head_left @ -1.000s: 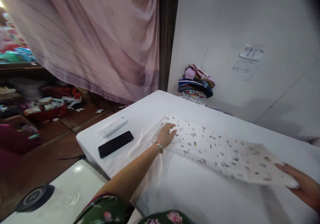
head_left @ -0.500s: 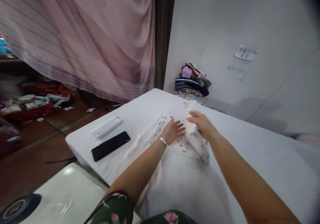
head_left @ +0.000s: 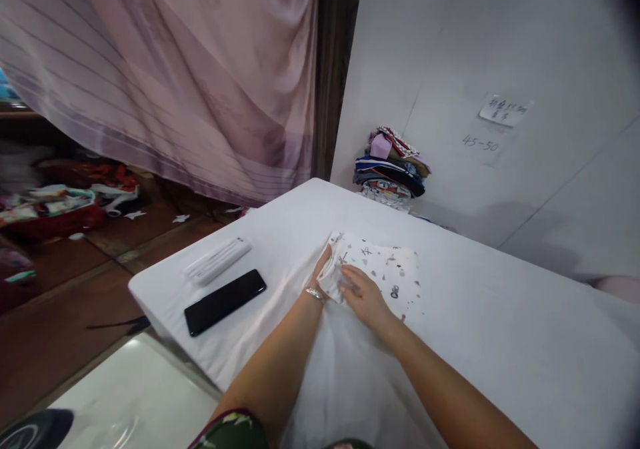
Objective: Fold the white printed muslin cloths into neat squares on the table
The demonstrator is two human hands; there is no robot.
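A white printed piece of clothing with small grey and dark motifs lies folded on the white-covered table. My left hand, with a silver bracelet at the wrist, is at its raised left edge. Most of those fingers are behind the fabric, which sits against the palm. My right hand comes in from the right, fingers bent over the same folded edge and gripping it. To the left of both hands lie a black phone and a white, long narrow pack.
A stack of folded clothes stands by the wall behind the table. A pink curtain hangs at the back left. A pale surface with a dark round object is at lower left. Paper notes are on the wall.
The right hand has brought the lifted fabric down and moved left to the folded edge. The garment now lies flatter, and the left hand has gone from open above it to its left edge.
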